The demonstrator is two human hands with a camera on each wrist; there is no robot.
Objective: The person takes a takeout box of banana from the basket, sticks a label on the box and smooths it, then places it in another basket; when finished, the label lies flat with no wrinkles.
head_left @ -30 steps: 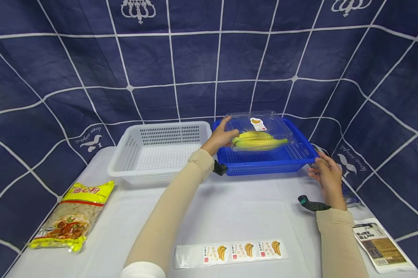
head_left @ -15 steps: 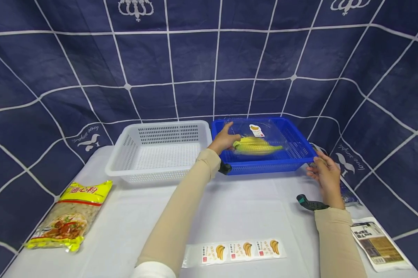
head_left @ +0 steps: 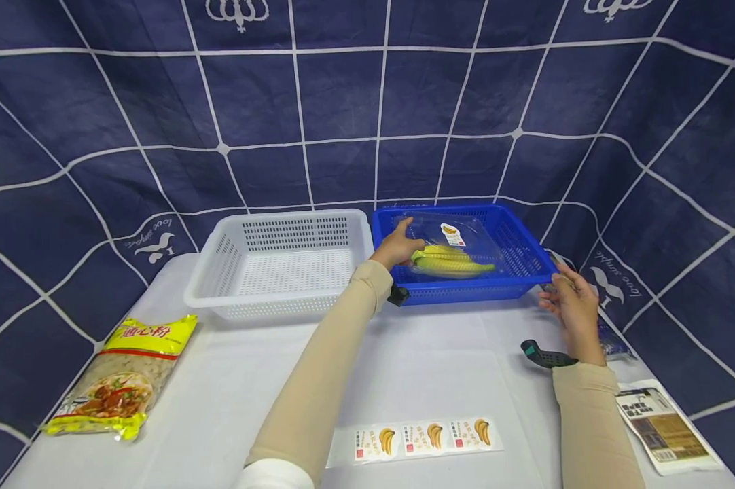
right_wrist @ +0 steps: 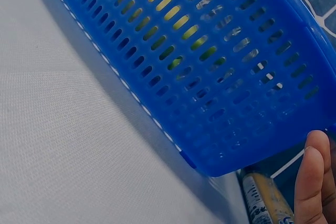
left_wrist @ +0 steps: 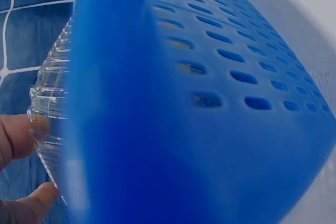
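My left hand (head_left: pixel 398 246) grips the left side of a clear plastic box (head_left: pixel 480 238). Corn cobs (head_left: pixel 453 261) show yellow and green inside it, and its lid bears a banana sticker (head_left: pixel 452 234). The box lies within the blue basket (head_left: pixel 465 293). In the left wrist view, fingertips (left_wrist: pixel 18 135) touch the ribbed plastic, while the basket wall hides most of the box. At the basket's front right corner, my right hand (head_left: pixel 577 305) holds the rim; in the right wrist view its fingers (right_wrist: pixel 310 179) lie against the outside of that corner.
A white basket (head_left: pixel 278 302) stands left of the blue one. On the left lies a pasta bag (head_left: pixel 123 380); at the front is a strip of banana stickers (head_left: pixel 428 440). Packages, including a white and brown one (head_left: pixel 667 428), lie along the right edge. Dark curtain encloses the back.
The clear box with the corn has gone down from above the blue basket into it, with my left hand following. My right hand has stayed at the basket's corner.
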